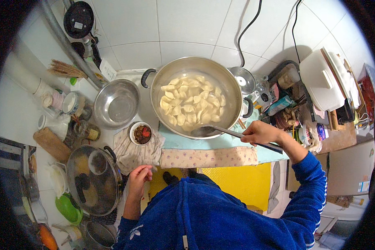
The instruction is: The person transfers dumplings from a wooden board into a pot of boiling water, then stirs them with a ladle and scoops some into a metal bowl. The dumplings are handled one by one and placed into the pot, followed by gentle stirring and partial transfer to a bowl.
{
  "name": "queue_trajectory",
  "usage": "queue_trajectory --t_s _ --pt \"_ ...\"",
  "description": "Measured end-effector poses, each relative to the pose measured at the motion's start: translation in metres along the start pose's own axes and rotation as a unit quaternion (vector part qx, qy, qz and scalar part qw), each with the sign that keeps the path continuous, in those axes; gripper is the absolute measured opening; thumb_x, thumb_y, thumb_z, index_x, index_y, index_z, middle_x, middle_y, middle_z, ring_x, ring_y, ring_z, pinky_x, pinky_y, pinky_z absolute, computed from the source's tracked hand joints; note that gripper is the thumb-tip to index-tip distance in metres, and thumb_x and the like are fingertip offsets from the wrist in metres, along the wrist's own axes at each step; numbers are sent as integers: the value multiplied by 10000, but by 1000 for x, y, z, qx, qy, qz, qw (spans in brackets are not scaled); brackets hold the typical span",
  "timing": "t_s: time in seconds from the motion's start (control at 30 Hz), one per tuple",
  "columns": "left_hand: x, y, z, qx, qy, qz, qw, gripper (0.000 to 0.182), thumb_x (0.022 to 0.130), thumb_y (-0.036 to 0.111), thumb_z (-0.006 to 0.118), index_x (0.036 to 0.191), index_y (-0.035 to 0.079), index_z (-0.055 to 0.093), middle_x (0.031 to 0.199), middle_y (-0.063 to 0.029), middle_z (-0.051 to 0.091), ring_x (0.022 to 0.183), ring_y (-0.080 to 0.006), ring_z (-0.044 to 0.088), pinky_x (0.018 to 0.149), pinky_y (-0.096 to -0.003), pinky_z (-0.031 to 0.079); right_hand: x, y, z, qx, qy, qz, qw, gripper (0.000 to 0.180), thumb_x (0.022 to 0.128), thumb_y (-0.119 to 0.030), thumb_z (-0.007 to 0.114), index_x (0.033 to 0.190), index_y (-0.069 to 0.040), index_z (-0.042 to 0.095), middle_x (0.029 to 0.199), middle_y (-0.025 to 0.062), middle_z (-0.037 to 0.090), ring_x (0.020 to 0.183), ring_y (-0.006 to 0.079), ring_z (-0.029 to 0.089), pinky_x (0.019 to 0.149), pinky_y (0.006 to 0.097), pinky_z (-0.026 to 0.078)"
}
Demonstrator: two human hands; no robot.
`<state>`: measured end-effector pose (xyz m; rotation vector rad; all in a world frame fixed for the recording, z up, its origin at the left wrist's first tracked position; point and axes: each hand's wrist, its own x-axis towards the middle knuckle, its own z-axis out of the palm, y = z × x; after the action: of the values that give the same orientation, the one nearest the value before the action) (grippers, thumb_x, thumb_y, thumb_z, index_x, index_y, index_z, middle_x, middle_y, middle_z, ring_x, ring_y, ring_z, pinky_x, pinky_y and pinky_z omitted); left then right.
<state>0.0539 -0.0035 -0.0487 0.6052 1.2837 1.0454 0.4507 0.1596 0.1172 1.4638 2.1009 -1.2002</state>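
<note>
A wide two-handled metal pot [231,84] stands before me with many pale dumplings [190,103] in cloudy liquid. My right hand [262,132] is closed around the handle of a metal ladle [228,131], whose bowl lies inside the pot at the near rim. My left hand [140,176], fingers loosely curled, hovers by the counter's front edge and holds nothing that I can see. Just beyond it, a small white bowl [132,137] of dark sauce with something red rests on a crumpled patterned cloth [122,153]. An empty steel basin [129,90] sits left of the pot.
A lidded pan [95,187] stands at the left, near a green plastic container [67,207]. Jars and a rolling-pin-like wooden piece [51,145] lie beyond. To the right are a glass lid [243,80], packets and a white lidded box [320,81]. A folded floral cloth [209,157] lines the front edge.
</note>
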Motion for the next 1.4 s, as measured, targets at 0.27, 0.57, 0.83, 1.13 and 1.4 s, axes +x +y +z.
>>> queue_trajectory --t_s 0.27,0.57,0.83,1.13,1.4 --pt "-2 2 -2 -8 8 -7 1000 216 870 153 509 970 -24 583 719 -52 560 600 -136 506 551 -258 405 45 5 11 5 91 -11 996 330 813 -292 560 644 -18 635 513 57 581 481 166 571 525 324 459" --pt "-4 -1 -2 -8 17 0 1000 204 868 148 516 961 -18 591 714 -53 558 596 -134 504 545 -257 411 96 14 5 -52 216 22 975 341 774 -339 567 651 -37 666 557 83 612 530 229 610 564 354 489" --pt "-6 0 2 -6 17 -15 1000 185 864 126 522 953 -7 615 726 -38 570 611 -115 514 565 -234 408 131 20 -11 -73 275 65 956 331 729 -367 601 698 -44 665 681 178 630 649 333 626 613 411 500" --pt "-1 -3 4 -2 4 -7 1000 207 868 145 521 969 -17 601 730 -51 574 605 -134 526 556 -251 428 113 13 -17 -170 394 60 901 309 769 -373 575 758 -78 666 673 181 616 665 357 616 618 452 493" --pt "5 -1 9 1 1 -17 1000 191 876 129 511 964 -13 603 719 -40 570 597 -109 509 558 -231 406 46 12 -8 -138 492 -37 859 229 823 -317 549 837 -103 628 604 154 578 585 337 590 527 429 459"
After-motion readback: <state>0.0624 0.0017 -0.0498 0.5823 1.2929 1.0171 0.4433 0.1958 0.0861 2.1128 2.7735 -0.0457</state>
